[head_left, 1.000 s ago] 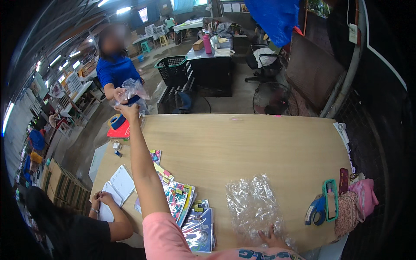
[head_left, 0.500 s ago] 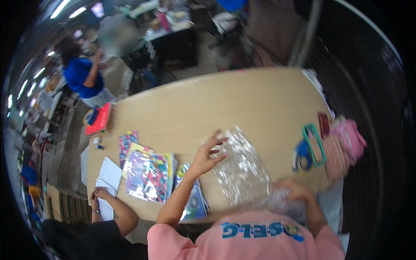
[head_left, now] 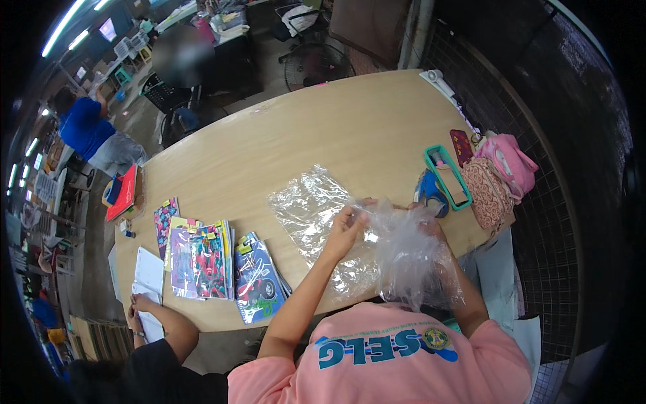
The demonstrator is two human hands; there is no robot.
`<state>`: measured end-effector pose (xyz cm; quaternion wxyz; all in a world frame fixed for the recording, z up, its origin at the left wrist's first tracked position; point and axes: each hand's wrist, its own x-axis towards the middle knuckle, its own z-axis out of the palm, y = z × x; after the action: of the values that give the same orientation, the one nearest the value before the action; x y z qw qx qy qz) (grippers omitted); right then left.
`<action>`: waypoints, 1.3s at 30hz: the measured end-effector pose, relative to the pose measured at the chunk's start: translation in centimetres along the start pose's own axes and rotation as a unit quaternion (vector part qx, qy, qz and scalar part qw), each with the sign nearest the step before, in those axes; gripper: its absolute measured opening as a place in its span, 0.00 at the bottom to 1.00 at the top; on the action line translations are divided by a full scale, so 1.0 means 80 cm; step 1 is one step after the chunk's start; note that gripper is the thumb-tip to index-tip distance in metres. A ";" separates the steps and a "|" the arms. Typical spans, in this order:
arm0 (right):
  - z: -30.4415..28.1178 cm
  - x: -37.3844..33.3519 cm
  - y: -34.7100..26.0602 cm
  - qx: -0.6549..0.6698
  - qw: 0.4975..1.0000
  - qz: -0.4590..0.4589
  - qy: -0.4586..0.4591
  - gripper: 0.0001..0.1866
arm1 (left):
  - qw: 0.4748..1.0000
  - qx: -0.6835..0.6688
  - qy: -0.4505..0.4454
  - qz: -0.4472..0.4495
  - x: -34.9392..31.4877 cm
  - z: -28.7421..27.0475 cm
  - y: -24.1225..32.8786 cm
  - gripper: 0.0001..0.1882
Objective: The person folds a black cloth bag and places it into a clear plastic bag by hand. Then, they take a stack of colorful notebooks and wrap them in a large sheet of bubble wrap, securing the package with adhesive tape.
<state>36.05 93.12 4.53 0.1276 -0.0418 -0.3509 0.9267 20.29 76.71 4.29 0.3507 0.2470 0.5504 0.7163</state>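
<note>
Left hand (head_left: 347,227), right hand (head_left: 431,225) — holding clear plastic (head_left: 407,259); table (head_left: 229,165) beneath

Colourless plastic bag (head_left: 412,259), light tan table (head_left: 235,155)

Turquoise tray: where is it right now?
In the head view, the turquoise tray lies on the right side of the table, between the blue tape roll and the patterned pouch.

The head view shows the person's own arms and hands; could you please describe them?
The pink shirt has short sleeves, leaving both forearms bare, and teal-and-blue lettering with a round emblem. The left hand is ungloved, with no watch visible; the right hand, partly hidden by clear plastic, looks ungloved too.
</note>
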 end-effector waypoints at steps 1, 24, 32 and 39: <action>-0.016 -0.002 0.002 -0.044 0.998 0.034 -0.022 0.33 | 0.997 0.019 0.071 -0.029 0.006 -0.008 0.003 0.21; 0.051 0.177 -0.034 -0.525 0.801 0.070 -0.279 0.34 | 0.953 0.242 0.000 0.184 0.059 -0.122 0.124 0.05; 0.124 0.138 -0.009 -0.531 0.779 0.048 -0.329 0.28 | 0.913 0.371 0.064 0.160 0.017 -0.112 0.149 0.09; 0.151 0.085 -0.122 -0.776 0.563 -0.177 -0.224 0.25 | 0.716 0.676 0.061 0.162 -0.011 -0.175 0.122 0.10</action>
<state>29.46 94.22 20.15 0.1246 0.1469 -0.9525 0.2359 8.27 65.95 9.94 -0.0653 0.4594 0.8598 0.2132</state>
